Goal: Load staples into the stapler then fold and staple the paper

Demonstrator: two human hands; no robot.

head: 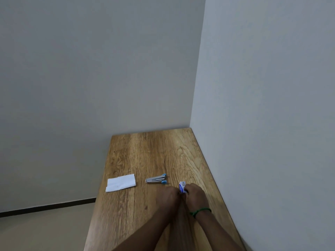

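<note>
Gripping staple box (182,186) (both hands (194,195)).

Staple box (181,185) (half behind fingers (187,189))

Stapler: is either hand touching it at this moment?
No. The stapler lies alone on the wooden table, while the left hand and right hand work together on the small staple box beside it.

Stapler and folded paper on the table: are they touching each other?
Apart. The head view shows the stapler lying to the right of the white paper, with a clear strip of bare wooden table between them.
</note>
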